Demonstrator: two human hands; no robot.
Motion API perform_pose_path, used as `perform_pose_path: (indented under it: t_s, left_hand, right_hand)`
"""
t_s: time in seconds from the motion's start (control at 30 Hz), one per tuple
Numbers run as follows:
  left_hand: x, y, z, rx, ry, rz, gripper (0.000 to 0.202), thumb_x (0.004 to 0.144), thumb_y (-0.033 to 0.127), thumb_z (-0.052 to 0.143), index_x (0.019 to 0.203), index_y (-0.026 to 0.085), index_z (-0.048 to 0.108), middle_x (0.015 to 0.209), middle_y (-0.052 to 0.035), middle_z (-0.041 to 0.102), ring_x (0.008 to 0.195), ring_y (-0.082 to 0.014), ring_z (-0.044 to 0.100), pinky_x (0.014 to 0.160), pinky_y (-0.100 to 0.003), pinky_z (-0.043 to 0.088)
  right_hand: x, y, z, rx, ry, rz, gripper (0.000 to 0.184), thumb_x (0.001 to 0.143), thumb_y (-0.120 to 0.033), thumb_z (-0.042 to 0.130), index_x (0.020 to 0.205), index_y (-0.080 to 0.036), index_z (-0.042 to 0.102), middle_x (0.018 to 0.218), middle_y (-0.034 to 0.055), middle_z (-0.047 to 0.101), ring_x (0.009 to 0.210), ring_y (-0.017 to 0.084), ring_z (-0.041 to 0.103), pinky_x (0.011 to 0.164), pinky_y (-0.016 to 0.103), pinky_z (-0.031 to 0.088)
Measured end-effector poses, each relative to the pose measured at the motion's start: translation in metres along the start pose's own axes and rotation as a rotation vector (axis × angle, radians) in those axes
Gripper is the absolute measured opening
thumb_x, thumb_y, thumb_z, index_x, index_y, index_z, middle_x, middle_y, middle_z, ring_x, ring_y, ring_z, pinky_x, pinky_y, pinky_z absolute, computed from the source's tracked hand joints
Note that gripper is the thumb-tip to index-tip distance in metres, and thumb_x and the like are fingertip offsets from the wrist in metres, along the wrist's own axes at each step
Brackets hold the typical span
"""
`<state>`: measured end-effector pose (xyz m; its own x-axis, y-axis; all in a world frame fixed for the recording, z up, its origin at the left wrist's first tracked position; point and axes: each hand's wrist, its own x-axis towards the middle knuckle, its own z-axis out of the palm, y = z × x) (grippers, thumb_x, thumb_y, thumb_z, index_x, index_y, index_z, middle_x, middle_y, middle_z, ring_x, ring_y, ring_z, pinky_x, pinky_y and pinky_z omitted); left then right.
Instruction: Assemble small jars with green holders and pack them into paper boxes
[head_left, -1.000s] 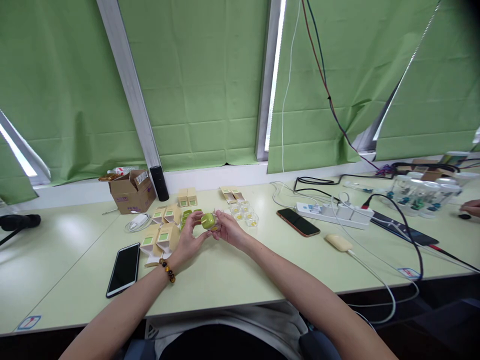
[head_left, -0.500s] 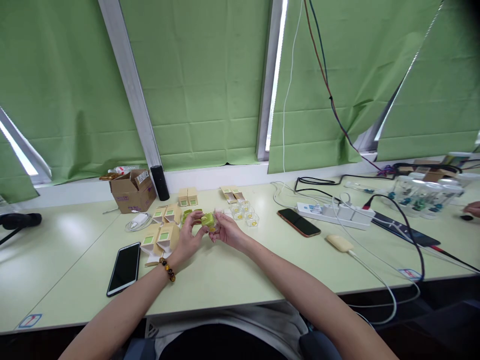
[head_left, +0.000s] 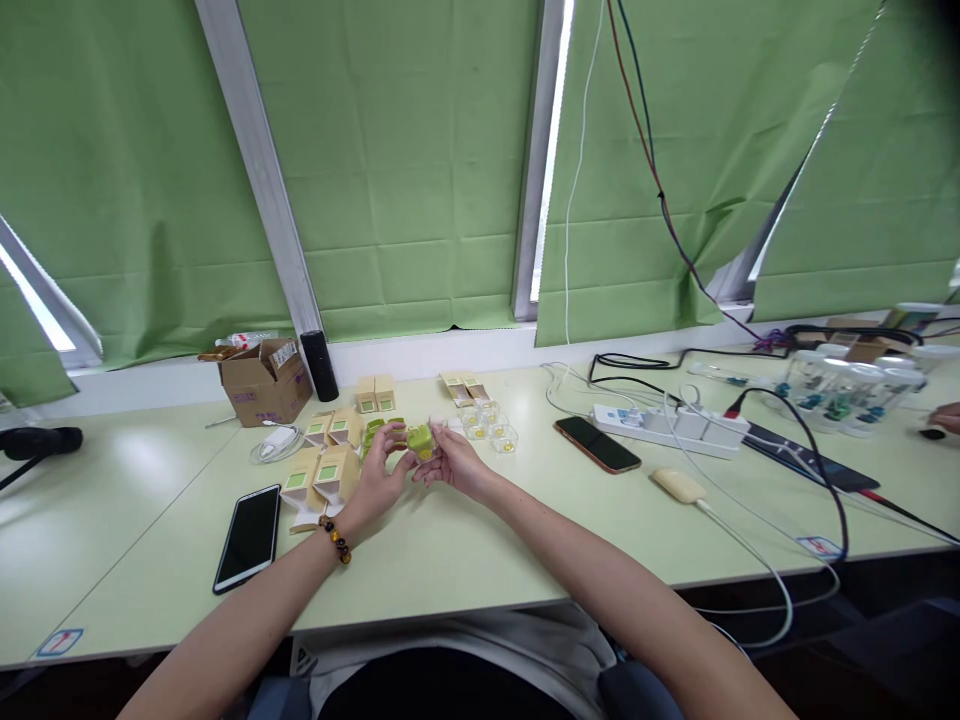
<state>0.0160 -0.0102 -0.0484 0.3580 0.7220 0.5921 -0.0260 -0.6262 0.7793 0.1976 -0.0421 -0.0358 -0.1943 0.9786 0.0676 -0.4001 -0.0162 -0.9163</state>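
Between my two hands, just above the table, is a small green block in a clear plastic case (head_left: 421,441). My left hand (head_left: 381,468) grips its left side with thumb and fingers; a beaded bracelet is on that wrist. My right hand (head_left: 456,462) pinches the right side, its fingers partly hiding the case. Close behind my left hand sit more green pieces (head_left: 373,430), partly covered by the fingers. Several small beige boxes (head_left: 337,474) with green labels stand left of my left hand. Clear cases with yellow centres (head_left: 504,438) lie beyond my right hand.
A phone (head_left: 248,538) lies left of my forearm, another phone (head_left: 598,444) to the right. Behind stand a cardboard box (head_left: 264,385) and a black cylinder (head_left: 320,366). Rightward are a power strip (head_left: 670,428), cables, a cream mouse (head_left: 679,487), clear jars (head_left: 847,395) and another person's hand (head_left: 948,417).
The green block has turned slightly and shifted a little to the right between my fingers. My right-hand fingers have moved slightly on it. Everything else looks the same.
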Motion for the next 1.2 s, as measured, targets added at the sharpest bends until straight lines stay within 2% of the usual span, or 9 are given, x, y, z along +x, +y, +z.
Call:
perform_pose_path:
  t_s: [0.1, 0.2, 0.3, 0.43, 0.53, 0.7, 0.9, 1.2]
  left_hand:
    - [0.001, 0.0, -0.001, -0.058, -0.016, -0.06, 0.044, 0.102, 0.044, 0.065, 0.139, 0.025, 0.049, 0.12, -0.0113, 0.066, 0.111, -0.0229, 0.069, 0.093, -0.039, 0.059]
    - [0.003, -0.001, -0.003, -0.084, 0.002, -0.071, 0.045, 0.1, 0.047, 0.067, 0.136, 0.025, 0.05, 0.114, -0.0099, 0.066, 0.111, -0.0231, 0.068, 0.092, -0.037, 0.058]
    - [0.007, -0.002, -0.004, -0.078, 0.019, -0.091, 0.044, 0.099, 0.051, 0.067, 0.131, 0.024, 0.053, 0.109, -0.0083, 0.067, 0.104, -0.0219, 0.068, 0.089, -0.036, 0.057]
    - [0.011, -0.004, -0.006, -0.081, 0.028, -0.113, 0.045, 0.098, 0.057, 0.066, 0.125, 0.021, 0.058, 0.105, -0.0069, 0.067, 0.093, -0.0191, 0.066, 0.089, -0.036, 0.056]
    - [0.012, -0.005, -0.006, -0.09, 0.028, -0.116, 0.048, 0.097, 0.06, 0.066, 0.123, 0.021, 0.061, 0.103, -0.0071, 0.067, 0.093, -0.0193, 0.065, 0.089, -0.036, 0.057]
    - [0.012, -0.002, -0.006, -0.082, 0.014, -0.118, 0.047, 0.097, 0.06, 0.065, 0.123, 0.021, 0.062, 0.104, -0.008, 0.067, 0.097, -0.0207, 0.066, 0.089, -0.037, 0.058]
    - [0.008, 0.003, -0.007, -0.093, -0.042, -0.095, 0.054, 0.091, 0.051, 0.078, 0.133, 0.022, 0.061, 0.124, -0.012, 0.066, 0.115, -0.0245, 0.064, 0.095, -0.039, 0.059]
    - [0.01, 0.0, -0.007, -0.056, -0.045, -0.114, 0.053, 0.089, 0.045, 0.08, 0.133, 0.021, 0.062, 0.118, -0.0115, 0.07, 0.11, -0.0243, 0.069, 0.099, -0.042, 0.06]
  right_hand:
    - [0.003, 0.003, -0.003, -0.025, -0.031, 0.001, 0.037, 0.108, -0.058, 0.051, 0.11, -0.021, 0.056, 0.075, 0.0066, 0.077, 0.06, 0.022, 0.077, 0.051, 0.027, 0.059]
    - [0.007, 0.005, -0.008, -0.054, 0.024, -0.025, 0.04, 0.104, -0.06, 0.06, 0.105, -0.02, 0.058, 0.078, 0.0064, 0.076, 0.062, 0.021, 0.076, 0.051, 0.028, 0.059]
    - [0.009, 0.005, -0.013, -0.081, 0.089, -0.178, 0.044, 0.092, -0.06, 0.076, 0.102, -0.021, 0.06, 0.094, 0.0054, 0.072, 0.075, 0.019, 0.074, 0.059, 0.031, 0.065]
    - [0.007, 0.005, -0.015, -0.186, 0.057, -0.385, 0.055, 0.08, -0.05, 0.09, 0.121, -0.026, 0.063, 0.111, 0.0041, 0.066, 0.094, 0.018, 0.07, 0.073, 0.034, 0.068]
    - [0.007, 0.007, -0.015, -0.253, 0.002, -0.431, 0.055, 0.081, -0.044, 0.09, 0.125, -0.028, 0.061, 0.11, 0.0032, 0.066, 0.095, 0.018, 0.07, 0.074, 0.033, 0.067]
    - [0.009, 0.009, -0.015, -0.282, -0.014, -0.449, 0.043, 0.084, -0.044, 0.086, 0.117, -0.026, 0.066, 0.106, 0.0036, 0.072, 0.097, 0.02, 0.071, 0.08, 0.039, 0.068]
    - [0.008, 0.008, -0.016, -0.271, 0.007, -0.473, 0.04, 0.086, -0.043, 0.085, 0.118, -0.026, 0.069, 0.111, 0.0042, 0.074, 0.102, 0.021, 0.073, 0.09, 0.042, 0.067]
    - [0.009, 0.008, -0.017, -0.255, 0.005, -0.462, 0.039, 0.086, -0.043, 0.084, 0.118, -0.025, 0.07, 0.11, 0.0051, 0.075, 0.102, 0.023, 0.074, 0.091, 0.045, 0.067]
